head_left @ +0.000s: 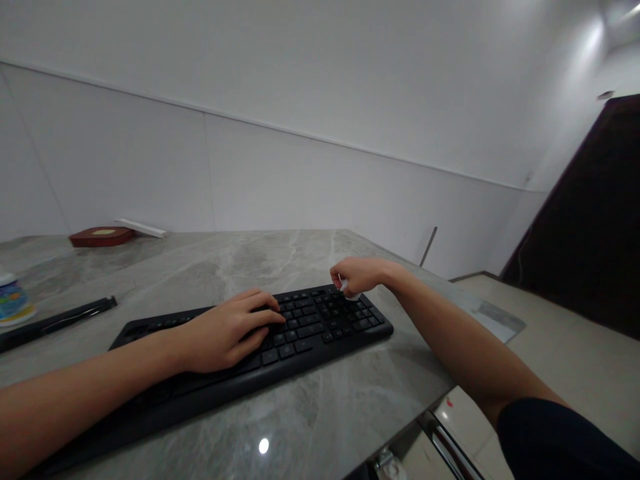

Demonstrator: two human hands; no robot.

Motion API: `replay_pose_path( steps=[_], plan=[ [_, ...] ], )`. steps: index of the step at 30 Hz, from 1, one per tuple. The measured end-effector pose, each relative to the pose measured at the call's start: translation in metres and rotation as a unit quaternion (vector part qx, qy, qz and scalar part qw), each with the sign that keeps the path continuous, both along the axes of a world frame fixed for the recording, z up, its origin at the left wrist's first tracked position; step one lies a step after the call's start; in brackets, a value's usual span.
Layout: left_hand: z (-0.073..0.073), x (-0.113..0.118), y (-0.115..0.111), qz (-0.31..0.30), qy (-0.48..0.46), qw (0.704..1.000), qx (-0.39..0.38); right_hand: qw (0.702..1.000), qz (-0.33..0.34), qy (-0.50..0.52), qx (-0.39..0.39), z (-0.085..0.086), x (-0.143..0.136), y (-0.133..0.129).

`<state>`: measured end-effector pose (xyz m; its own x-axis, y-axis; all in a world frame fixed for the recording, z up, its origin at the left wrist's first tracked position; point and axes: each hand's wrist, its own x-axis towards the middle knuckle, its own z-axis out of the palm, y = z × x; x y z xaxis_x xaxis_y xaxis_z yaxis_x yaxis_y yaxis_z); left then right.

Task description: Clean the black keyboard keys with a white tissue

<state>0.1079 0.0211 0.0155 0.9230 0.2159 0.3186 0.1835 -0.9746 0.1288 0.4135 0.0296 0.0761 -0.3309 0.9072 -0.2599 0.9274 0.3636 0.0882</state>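
A black keyboard (300,357) lies at a slant on the grey marbled table (320,427). Across its middle keys rests my left hand (235,330), fingers spread and slightly bent, palm down, holding nothing. At the far right part of the keyboard, my right hand (356,275) is closed round a small white cloth or tissue (351,295), which hangs against the upper keys. My left forearm and hand hide much of the keyboard's left half.
A white bottle with a coloured label (13,300) and a long black object (60,323) are at the left. Near the wall lie a reddish-brown box (103,237) and a white strip (143,228). The table's right edge borders a drawer handle (453,453).
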Motion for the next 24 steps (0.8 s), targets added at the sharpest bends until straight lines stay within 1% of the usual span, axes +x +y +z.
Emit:
replay_pose_path(
  steps=[3, 6, 11, 16, 22, 24],
  plan=[
    [0.0002, 0.0003, -0.0004, 0.001, -0.001, 1.0, 0.001, 1.0, 0.014, 0.0, -0.025, -0.0004, 0.0015, 0.0007],
    [0.0002, 0.0, -0.0003, 0.003, 0.002, 1.0, -0.001, 0.998, 0.009, -0.002, -0.055, -0.0001, 0.0017, -0.0001],
    [-0.0001, -0.0002, 0.0002, 0.001, -0.004, 1.0, -0.006, 0.998, -0.002, -0.009, -0.056, 0.0009, 0.0003, -0.0012],
    [0.0005, -0.0002, -0.0002, 0.004, -0.004, 1.0, -0.004, 0.999, 0.011, 0.001, -0.037, -0.0002, -0.0029, -0.0017],
    [0.0015, -0.0002, -0.0009, 0.002, -0.002, 1.0, -0.002, 1.0, -0.007, -0.012, 0.026, -0.003, -0.0052, -0.0001],
    [0.0014, 0.0001, -0.0006, 0.0, -0.006, 1.0, -0.003, 1.0, -0.012, -0.02, 0.014, -0.0027, -0.0043, 0.0]
  ],
)
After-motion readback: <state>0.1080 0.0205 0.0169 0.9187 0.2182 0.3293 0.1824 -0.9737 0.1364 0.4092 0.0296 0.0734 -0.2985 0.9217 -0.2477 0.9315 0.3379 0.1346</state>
